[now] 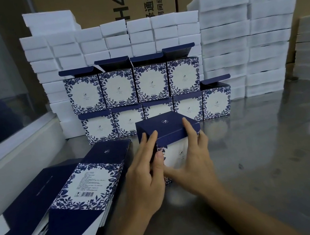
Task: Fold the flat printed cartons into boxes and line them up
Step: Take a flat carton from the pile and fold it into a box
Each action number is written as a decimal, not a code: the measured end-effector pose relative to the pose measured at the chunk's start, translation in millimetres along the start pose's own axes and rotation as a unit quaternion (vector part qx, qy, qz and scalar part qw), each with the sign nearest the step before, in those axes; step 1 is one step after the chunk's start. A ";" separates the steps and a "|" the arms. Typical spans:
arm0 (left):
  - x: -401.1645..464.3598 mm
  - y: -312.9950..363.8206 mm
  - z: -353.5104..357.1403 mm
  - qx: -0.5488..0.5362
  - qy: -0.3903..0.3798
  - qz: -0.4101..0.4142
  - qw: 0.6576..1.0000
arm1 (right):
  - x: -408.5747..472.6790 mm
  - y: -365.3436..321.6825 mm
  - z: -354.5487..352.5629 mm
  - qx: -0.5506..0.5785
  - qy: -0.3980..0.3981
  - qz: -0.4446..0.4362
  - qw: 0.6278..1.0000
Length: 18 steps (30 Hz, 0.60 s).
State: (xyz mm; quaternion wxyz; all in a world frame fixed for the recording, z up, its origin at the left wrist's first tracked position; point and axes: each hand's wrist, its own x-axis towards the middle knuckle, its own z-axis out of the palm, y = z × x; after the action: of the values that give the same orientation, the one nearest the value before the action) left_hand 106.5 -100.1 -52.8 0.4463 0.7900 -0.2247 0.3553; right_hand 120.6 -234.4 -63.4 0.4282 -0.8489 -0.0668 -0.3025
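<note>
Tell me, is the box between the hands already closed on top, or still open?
Closed. The dark blue lid of the box lies flat over it, with the left hand and right hand gripping its sides.

Packing room or warehouse, likely factory floor. Steel counter [278,148] carries stacks of white foam blocks [226,44], rows of folded printed boxes [150,83], pile of flat cartons [70,193]. Big brown shipping cartons [102,1] with printed lettering behind.
</note>
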 end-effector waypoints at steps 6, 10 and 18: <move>-4.2 -22.2 9.5 0.055 -0.145 -0.118 0.981 | 11.9 18.5 -18.1 0.029 0.046 0.026 0.998; 1.6 -36.1 17.0 0.289 -0.265 -0.136 0.910 | 27.2 32.2 -40.7 0.051 0.136 0.030 0.989; 19.9 -58.8 33.0 0.291 -0.268 -0.153 0.906 | 89.8 50.2 -84.7 0.074 0.297 0.063 0.950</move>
State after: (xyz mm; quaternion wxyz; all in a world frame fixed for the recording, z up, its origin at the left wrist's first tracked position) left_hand 170.8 -99.9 -81.3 0.1681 0.9749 -0.0992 0.1071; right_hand 173.2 -343.8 -8.5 0.5089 -0.6887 0.0952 -0.5076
